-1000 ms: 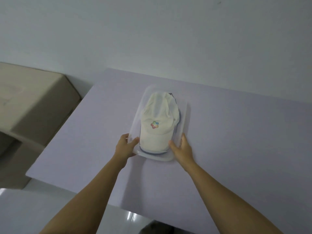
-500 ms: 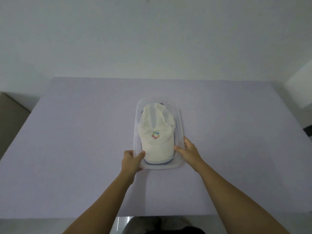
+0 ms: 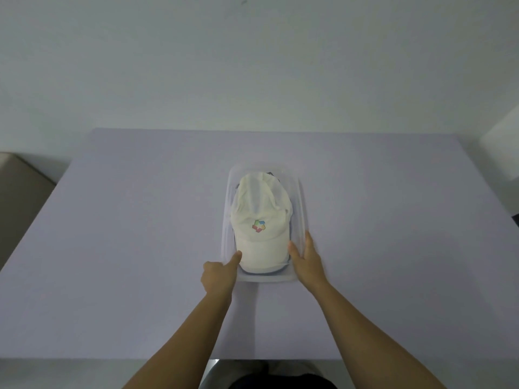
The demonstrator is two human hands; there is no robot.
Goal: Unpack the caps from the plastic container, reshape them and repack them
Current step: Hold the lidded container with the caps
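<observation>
A clear plastic container [image 3: 301,197] sits near the middle of the lavender table [image 3: 126,220]. A cream white cap [image 3: 259,220] with a small multicoloured logo lies on top inside it, brim toward me. Darker caps show only as edges [image 3: 271,174] under it. My left hand [image 3: 219,276] grips the container's near left corner, thumb over the rim beside the brim. At the near right corner my right hand [image 3: 307,261] holds the wall, thumb inside and fingers along the outside.
A plain white wall rises behind the table. A beige box [image 3: 19,197] stands off the table's left side, and a white object [image 3: 502,153] sits at the far right. The table's near edge runs just below my forearms.
The view has swung from the table's left side to face it squarely. The container now sits straight in front of me, and both hands stay on its near corners.
</observation>
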